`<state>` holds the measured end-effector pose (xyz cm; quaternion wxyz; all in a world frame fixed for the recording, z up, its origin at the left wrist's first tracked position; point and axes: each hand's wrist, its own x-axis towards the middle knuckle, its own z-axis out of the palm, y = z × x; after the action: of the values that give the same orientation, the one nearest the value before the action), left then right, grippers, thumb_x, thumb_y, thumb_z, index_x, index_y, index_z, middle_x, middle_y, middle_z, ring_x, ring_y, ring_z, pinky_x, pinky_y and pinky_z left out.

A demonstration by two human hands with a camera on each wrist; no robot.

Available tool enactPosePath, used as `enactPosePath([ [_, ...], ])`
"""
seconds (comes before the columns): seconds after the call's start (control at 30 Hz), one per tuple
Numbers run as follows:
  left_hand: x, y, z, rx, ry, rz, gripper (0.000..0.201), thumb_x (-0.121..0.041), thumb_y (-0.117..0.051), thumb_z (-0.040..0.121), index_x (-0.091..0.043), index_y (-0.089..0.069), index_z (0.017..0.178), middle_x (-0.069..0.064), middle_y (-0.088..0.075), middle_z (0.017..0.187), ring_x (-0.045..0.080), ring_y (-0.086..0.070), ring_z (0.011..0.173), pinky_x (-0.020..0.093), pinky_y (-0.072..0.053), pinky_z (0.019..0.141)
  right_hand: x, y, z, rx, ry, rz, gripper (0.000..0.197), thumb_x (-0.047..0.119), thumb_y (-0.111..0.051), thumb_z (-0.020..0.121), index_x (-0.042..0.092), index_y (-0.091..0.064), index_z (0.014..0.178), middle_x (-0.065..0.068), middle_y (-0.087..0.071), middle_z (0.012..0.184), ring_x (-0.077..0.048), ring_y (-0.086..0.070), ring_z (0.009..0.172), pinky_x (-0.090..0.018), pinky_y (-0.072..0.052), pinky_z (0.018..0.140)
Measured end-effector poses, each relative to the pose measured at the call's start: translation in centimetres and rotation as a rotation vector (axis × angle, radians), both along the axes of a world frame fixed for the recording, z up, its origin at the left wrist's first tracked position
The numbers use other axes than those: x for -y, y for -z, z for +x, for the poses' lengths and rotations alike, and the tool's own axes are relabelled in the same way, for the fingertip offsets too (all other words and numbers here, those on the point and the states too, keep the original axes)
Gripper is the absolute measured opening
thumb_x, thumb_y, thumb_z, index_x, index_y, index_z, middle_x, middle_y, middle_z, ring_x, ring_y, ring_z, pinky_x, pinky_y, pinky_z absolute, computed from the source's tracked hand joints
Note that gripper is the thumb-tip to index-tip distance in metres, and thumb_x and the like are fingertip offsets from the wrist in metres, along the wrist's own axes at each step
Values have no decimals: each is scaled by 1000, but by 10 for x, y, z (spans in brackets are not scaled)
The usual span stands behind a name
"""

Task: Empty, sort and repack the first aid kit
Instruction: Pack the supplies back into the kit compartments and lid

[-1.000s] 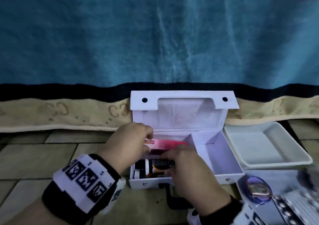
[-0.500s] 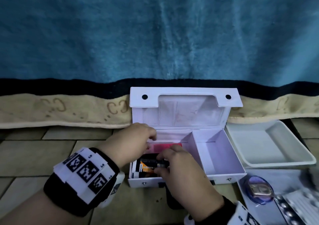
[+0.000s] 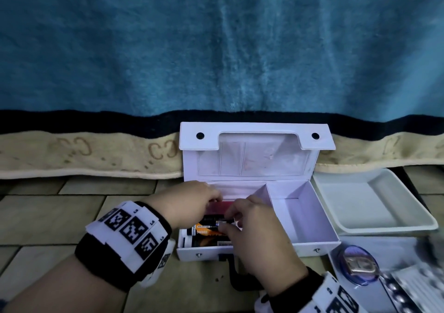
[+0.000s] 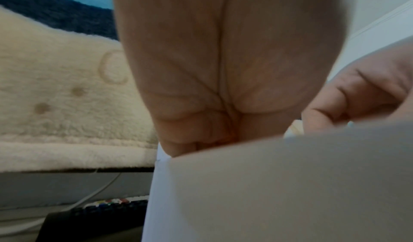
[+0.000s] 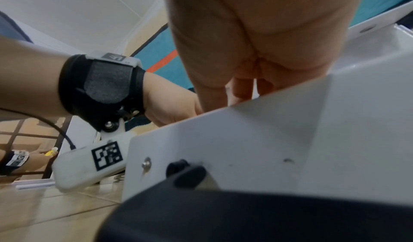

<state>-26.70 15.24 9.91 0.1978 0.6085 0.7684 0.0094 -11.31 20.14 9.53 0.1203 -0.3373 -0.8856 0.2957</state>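
The white first aid kit (image 3: 312, 244) stands open on the tiled floor, its lid (image 3: 254, 132) upright. Its left compartment holds a pink box (image 3: 219, 207), lying flat at the back, and dark bottles with an orange label (image 3: 206, 232) in front. The right compartment is bare. My left hand (image 3: 211, 201) reaches in from the left, fingers curled down on the pink box's left end. My right hand (image 3: 227, 220) pinches a small dark bottle (image 3: 212, 219) just in front of the pink box. In both wrist views the kit's white walls (image 4: 290, 184) (image 5: 245, 140) hide the fingertips.
A white tray (image 3: 389, 231) sits right of the kit. A purple round case (image 3: 358, 264) and blister packs (image 3: 408, 291) lie at the lower right. A blue and cream blanket (image 3: 216, 48) hangs behind. The kit's black handle (image 3: 236, 279) lies in front.
The pink box, held above the left compartment by both hands, has gone down into it. The right hand's fingers have shifted onto the dark bottle.
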Motion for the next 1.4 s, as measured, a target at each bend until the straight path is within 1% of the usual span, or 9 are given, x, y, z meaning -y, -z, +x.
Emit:
enactPosePath([
  [0.13, 0, 3, 0, -13, -17, -5, 51, 0, -39, 92, -29, -48, 132, -3, -51, 134, 17, -49, 119, 25, -39, 93, -12, 3, 2, -7, 25, -171, 22, 26, -80, 70, 26, -61, 79, 7, -55, 81, -6, -54, 71, -14, -40, 61],
  [0.23, 0, 5, -1, 0, -36, 0, 49, -2, -39, 92, -31, -50, 130, -3, -53, 133, 17, -51, 118, 29, -43, 96, -18, 2, 6, -35, -12, -313, 25, 19, -83, 66, 22, -63, 79, 7, -55, 71, -2, -49, 59, -12, -40, 57],
  [0.5, 0, 5, 0, -5, -41, 8, 50, -1, -38, 92, -30, -50, 132, -2, -51, 138, 16, -48, 124, 25, -40, 99, -24, 5, 13, -113, -78, -368, 28, 3, -82, 63, 21, -63, 73, 5, -59, 70, -3, -55, 59, -10, -45, 60],
  [0.7, 1, 7, 0, 7, -47, 13, 47, -2, -39, 93, -29, -50, 130, -3, -52, 135, 16, -49, 121, 30, -41, 101, -24, 7, 14, -109, -89, -352, 28, 7, -84, 62, 23, -64, 74, 6, -58, 73, -4, -53, 61, -9, -43, 61],
  [0.9, 0, 3, 2, 1, -41, 66, 42, -4, -42, 93, -26, -53, 127, -2, -55, 126, 15, -53, 111, 28, -44, 94, -22, 1, 17, -202, -53, -365, 30, 13, -87, 61, 25, -63, 75, -2, -62, 87, -9, -58, 71, -19, -50, 70],
  [1.03, 0, -20, 14, -45, 18, 127, 38, -10, -40, 96, -24, -50, 129, -3, -52, 127, 13, -51, 113, 24, -41, 95, -21, -11, 33, -239, -15, -147, 19, 18, -80, 69, 24, -67, 82, 7, -57, 91, -3, -56, 78, -6, -40, 68],
  [1.23, -20, -77, 76, -23, 247, 261, 32, -22, -40, 98, -27, -51, 128, -11, -50, 129, 4, -46, 115, 13, -32, 90, -28, -34, 94, -278, 138, 21, 13, 19, -74, 75, 27, -68, 84, 11, -59, 91, -1, -54, 88, -8, -42, 71],
  [1.33, -38, -87, 112, 13, 373, 310, 30, -22, -41, 98, -29, -54, 124, -15, -52, 125, -4, -44, 100, 7, -32, 78, -41, -42, 143, -177, 259, 153, 14, 22, -73, 75, 26, -69, 87, 9, -59, 89, -3, -57, 83, -14, -45, 74],
  [1.4, -51, -86, 134, 31, 423, 313, 30, -21, -41, 98, -30, -55, 123, -15, -53, 124, -2, -46, 100, 11, -33, 79, -53, -44, 180, -57, 348, 196, 16, 21, -74, 74, 24, -69, 89, 8, -59, 88, -4, -56, 80, -10, -42, 70],
])
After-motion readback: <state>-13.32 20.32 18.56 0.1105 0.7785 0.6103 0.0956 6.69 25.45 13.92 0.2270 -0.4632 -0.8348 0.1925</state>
